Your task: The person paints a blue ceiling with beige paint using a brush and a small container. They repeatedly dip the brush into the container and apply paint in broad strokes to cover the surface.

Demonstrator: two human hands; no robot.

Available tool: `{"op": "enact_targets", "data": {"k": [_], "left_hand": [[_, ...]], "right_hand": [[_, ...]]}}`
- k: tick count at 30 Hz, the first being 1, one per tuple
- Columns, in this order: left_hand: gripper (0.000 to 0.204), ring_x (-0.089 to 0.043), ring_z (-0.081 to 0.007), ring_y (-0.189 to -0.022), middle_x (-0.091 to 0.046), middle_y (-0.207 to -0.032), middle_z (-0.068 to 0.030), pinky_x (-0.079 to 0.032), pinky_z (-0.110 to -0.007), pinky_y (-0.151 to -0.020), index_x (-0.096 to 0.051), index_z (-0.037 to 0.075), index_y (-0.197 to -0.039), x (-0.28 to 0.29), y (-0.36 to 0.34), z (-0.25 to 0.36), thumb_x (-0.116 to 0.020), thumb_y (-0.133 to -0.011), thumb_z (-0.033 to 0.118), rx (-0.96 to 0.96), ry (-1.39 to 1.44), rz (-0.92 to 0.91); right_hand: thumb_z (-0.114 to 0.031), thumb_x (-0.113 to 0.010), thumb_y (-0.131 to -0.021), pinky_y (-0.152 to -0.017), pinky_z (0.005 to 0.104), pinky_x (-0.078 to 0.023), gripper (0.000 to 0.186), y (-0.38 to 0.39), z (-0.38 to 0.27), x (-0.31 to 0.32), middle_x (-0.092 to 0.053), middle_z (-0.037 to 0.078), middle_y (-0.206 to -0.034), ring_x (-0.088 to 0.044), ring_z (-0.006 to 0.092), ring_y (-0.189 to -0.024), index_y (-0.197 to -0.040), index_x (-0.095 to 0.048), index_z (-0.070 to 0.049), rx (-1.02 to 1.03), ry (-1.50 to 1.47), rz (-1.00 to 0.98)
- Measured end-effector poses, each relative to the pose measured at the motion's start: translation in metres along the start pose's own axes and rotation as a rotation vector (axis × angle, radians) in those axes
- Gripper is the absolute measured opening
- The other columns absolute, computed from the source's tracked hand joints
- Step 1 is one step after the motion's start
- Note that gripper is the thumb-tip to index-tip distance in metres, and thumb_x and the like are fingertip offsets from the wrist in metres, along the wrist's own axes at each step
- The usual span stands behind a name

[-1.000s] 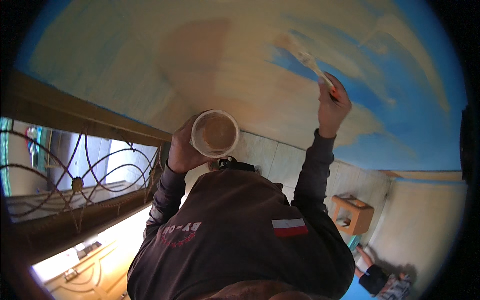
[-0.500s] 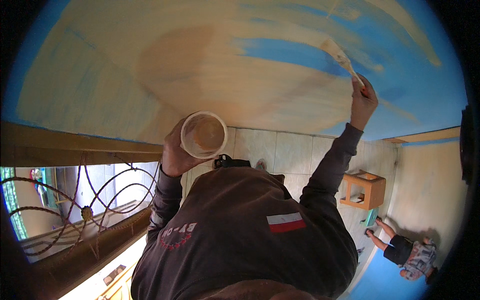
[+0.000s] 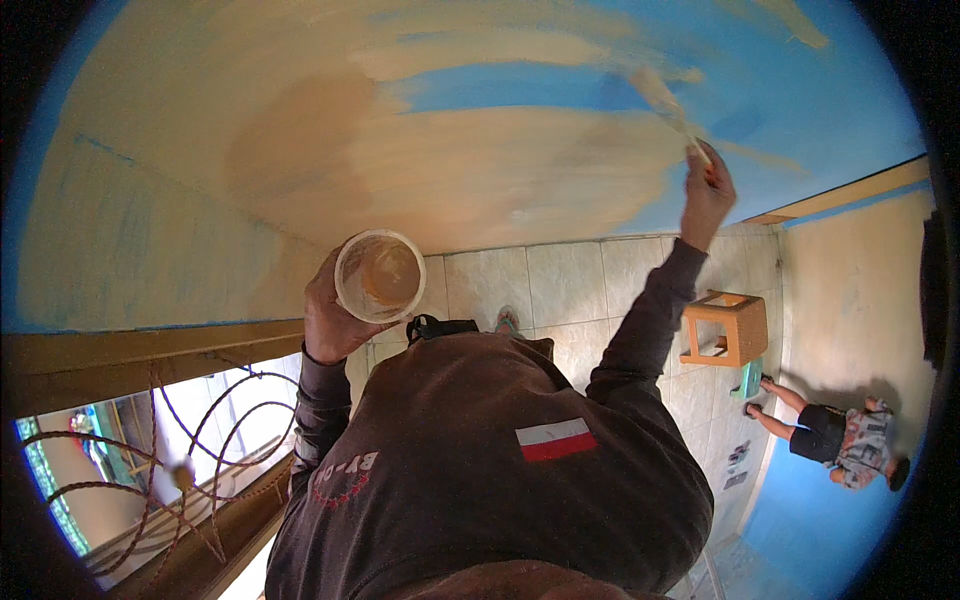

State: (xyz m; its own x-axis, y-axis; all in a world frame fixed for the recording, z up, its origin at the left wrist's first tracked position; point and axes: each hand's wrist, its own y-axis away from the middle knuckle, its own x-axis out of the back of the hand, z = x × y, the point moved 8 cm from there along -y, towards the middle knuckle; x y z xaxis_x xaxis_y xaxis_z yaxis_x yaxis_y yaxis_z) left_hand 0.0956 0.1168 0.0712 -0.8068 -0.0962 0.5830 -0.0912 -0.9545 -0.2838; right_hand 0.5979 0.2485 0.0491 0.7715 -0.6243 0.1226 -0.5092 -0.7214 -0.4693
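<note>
My right hand [image 3: 710,190] grips the handle of a paintbrush [image 3: 660,97], whose blurred bristles point up and left. The brush is at the right end of a bare blue strip [image 3: 500,88] on the wall; whether the bristles touch is hard to tell. Cream paint [image 3: 460,170] covers much of the blue wall in streaks. My left hand [image 3: 332,318] is wrapped round a whitish plastic tub [image 3: 378,240], held open side up near the wall's lower edge. Cream-coloured paint shows inside it. My left fingers are partly hidden behind the tub.
At lower left is a window [image 3: 190,460] with twisted metal bars and a wooden frame [image 3: 250,330]. An orange-brown plastic stool [image 3: 745,330] stands on the tiled floor [image 3: 565,275] at right. Beyond it, another person [image 3: 840,437] stands by the side wall, near a green object [image 3: 748,378].
The brush has moved rightward along the wall, relative to the blue strip. My view has shifted, so wall and tub appear further left. Both hands keep their hold.
</note>
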Motion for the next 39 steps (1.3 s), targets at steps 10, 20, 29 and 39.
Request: {"op": "enact_targets", "data": {"k": [10,20,29,39], "left_hand": [[0.085,-0.066,-0.0271,-0.109,-0.066,-0.118,-0.0145,-0.053,-0.039,-0.094,-0.059,0.001,-0.124,-0.012,0.005,0.004,-0.099,-0.054,0.029,-0.021,0.031,-0.002],[0.082,-0.068,-0.0275,-0.106,-0.067,-0.117,-0.0144,-0.056,-0.039,-0.089,-0.059,0.002,-0.123,-0.014,0.009,0.009,-0.098,-0.056,0.03,-0.037,0.009,0.011],[0.08,-0.067,-0.0266,-0.108,-0.066,-0.118,-0.0143,-0.055,-0.038,-0.092,-0.06,0.002,-0.123,-0.011,0.009,0.013,-0.097,-0.057,0.029,-0.019,0.017,-0.009],[0.081,-0.066,-0.0266,-0.108,-0.066,-0.118,-0.0141,-0.053,-0.038,-0.093,-0.059,0.002,-0.124,-0.009,0.011,0.017,-0.096,-0.058,0.03,-0.02,0.023,0.002]], "right_hand": [[-0.019,-0.076,-0.088,-0.054,0.0231,-0.035,0.022,-0.031,-0.018,-0.067,-0.054,-0.005,-0.07,-0.044,0.0043,-0.062,-0.106,-0.076,-0.008,0.013,0.018,-0.215],[-0.024,-0.076,-0.087,-0.055,0.024,-0.038,0.026,-0.099,0.034,0.063,-0.056,-0.003,-0.07,-0.048,0.006,-0.063,-0.108,-0.076,-0.007,-0.03,0.171,-0.049],[-0.021,-0.075,-0.088,-0.053,0.0216,-0.033,0.028,-0.043,0.029,0.074,-0.053,-0.006,-0.069,-0.041,0.003,-0.059,-0.11,-0.074,-0.004,-0.09,-0.031,0.053],[-0.016,-0.075,-0.084,-0.071,0.03,-0.055,0.022,0.092,-0.071,-0.204,-0.074,0.012,-0.095,-0.069,0.0176,-0.08,-0.103,-0.075,-0.006,0.209,-0.251,-0.426]]}}
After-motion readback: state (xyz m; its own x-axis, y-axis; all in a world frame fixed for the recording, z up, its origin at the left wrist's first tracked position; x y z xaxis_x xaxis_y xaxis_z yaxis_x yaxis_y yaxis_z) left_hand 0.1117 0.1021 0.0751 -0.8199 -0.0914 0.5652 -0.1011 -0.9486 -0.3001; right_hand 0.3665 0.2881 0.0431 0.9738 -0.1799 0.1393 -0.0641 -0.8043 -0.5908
